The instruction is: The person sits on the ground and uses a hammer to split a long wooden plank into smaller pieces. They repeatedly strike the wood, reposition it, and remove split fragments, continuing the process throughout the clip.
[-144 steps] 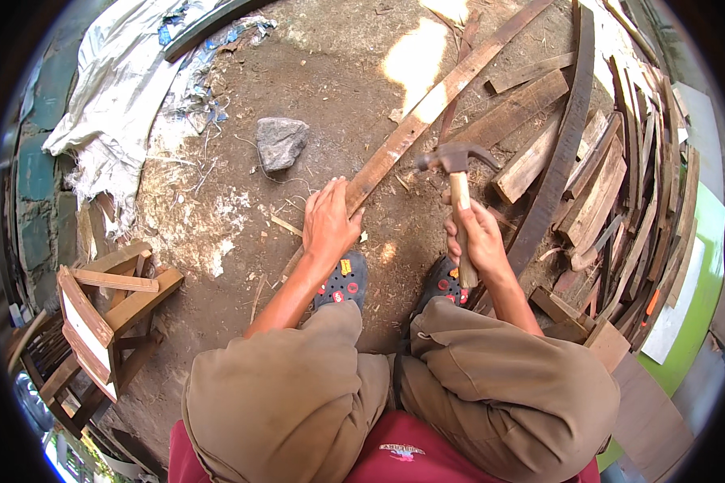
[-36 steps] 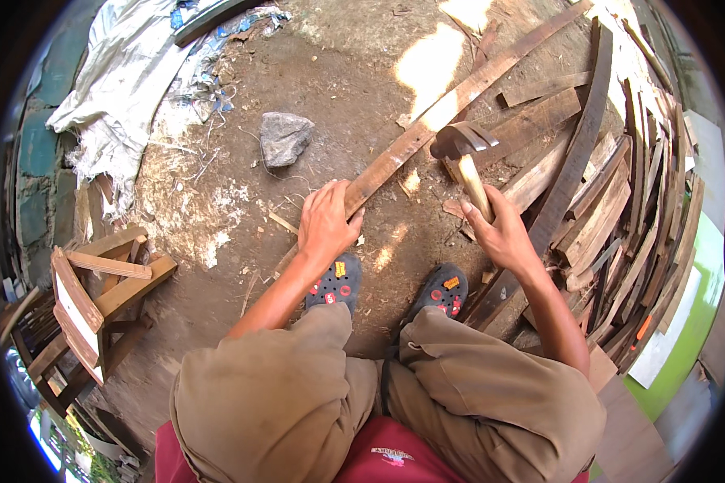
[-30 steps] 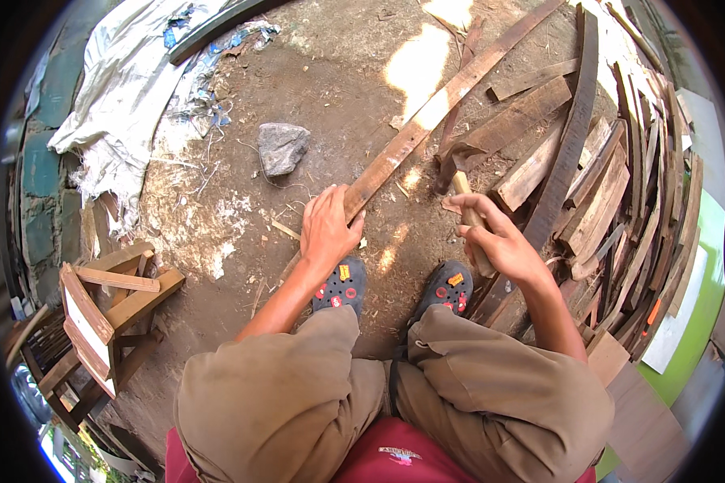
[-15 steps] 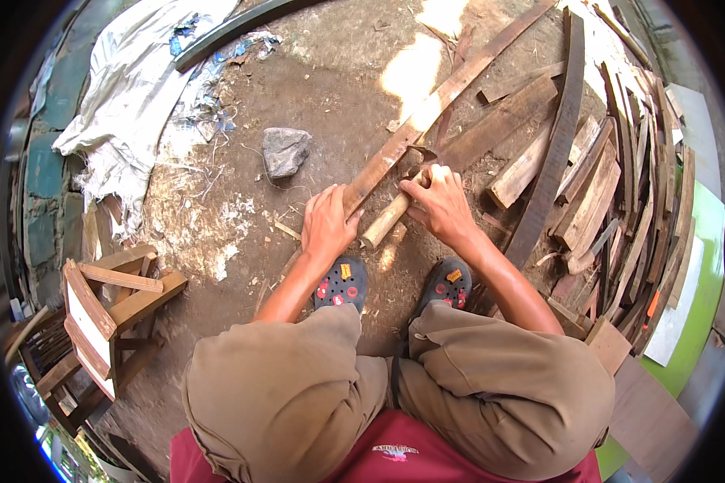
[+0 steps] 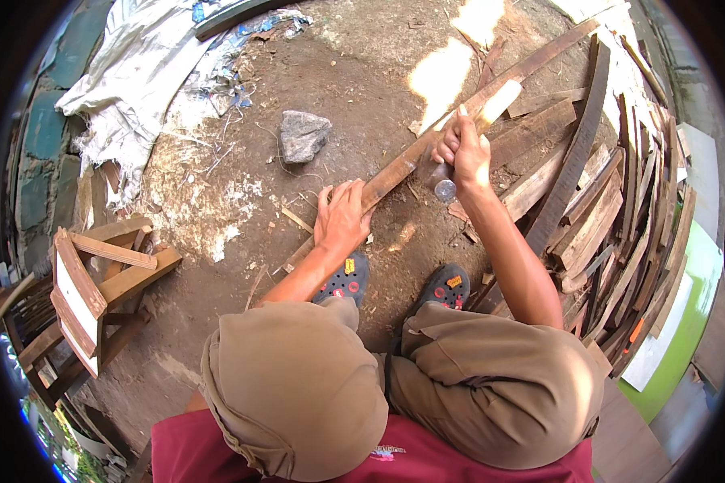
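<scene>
A long narrow wooden plank (image 5: 411, 165) runs slantwise over the ground from beside my feet to the far right. My left hand (image 5: 342, 217) is closed round its nearer part, fingers over the top. Just right of the plank, my right hand (image 5: 465, 151) grips a hammer (image 5: 499, 103) close to its head. The round metal face points back toward me, and the pale wooden handle sticks out beyond my fist into the sunlight. Part of the hammer's head is hidden by my fingers.
A grey rock (image 5: 304, 137) lies left of the plank. Several boards and offcuts (image 5: 600, 189) are piled on the right. A small wooden frame (image 5: 121, 266) stands at the left, below a white torn sheet (image 5: 137, 72). My clog shoes (image 5: 447, 287) are close to the plank's near end.
The hammer has been turned round: its handle pointed toward me before and now points away. My right hand has moved up and slightly right. The left hand still holds the plank.
</scene>
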A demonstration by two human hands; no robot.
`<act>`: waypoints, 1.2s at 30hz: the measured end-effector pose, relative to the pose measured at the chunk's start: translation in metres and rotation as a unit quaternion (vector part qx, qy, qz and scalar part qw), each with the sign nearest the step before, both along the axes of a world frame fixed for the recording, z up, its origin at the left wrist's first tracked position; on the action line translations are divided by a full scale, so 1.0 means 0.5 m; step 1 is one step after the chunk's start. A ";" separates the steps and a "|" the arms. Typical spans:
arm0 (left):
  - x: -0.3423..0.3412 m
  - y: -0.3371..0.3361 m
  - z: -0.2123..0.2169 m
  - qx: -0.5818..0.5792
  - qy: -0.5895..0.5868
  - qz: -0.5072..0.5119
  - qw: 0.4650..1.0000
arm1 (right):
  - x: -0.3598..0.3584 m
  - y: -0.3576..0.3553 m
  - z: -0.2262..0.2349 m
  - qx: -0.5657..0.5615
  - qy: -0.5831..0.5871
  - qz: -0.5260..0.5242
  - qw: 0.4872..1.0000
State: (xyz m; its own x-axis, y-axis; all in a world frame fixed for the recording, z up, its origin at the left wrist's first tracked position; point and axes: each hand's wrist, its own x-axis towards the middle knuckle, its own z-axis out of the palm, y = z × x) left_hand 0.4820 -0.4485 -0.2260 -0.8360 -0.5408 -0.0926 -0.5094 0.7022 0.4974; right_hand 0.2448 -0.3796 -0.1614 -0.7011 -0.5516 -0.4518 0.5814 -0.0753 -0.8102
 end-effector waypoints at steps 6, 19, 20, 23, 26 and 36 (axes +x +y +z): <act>-0.003 -0.003 -0.011 -0.006 0.013 -0.004 1.000 | 0.009 -0.029 -0.016 0.012 -0.017 -0.018 1.000; 0.002 -0.009 -0.013 0.022 -0.041 -0.019 0.999 | 0.031 -0.033 -0.038 0.014 0.110 -0.027 0.993; 0.002 -0.009 -0.014 0.022 -0.045 -0.019 0.999 | 0.028 -0.028 -0.044 -0.003 0.122 -0.012 0.992; 0.002 -0.006 -0.010 0.023 -0.048 -0.022 0.998 | 0.037 -0.019 -0.045 -0.009 0.124 -0.007 0.992; 0.000 -0.009 -0.005 0.028 -0.046 -0.027 0.998 | 0.036 -0.027 -0.039 -0.011 0.166 -0.017 0.986; 0.003 -0.006 -0.011 0.044 -0.029 -0.009 0.999 | 0.009 -0.045 -0.049 -0.027 0.223 -0.026 0.974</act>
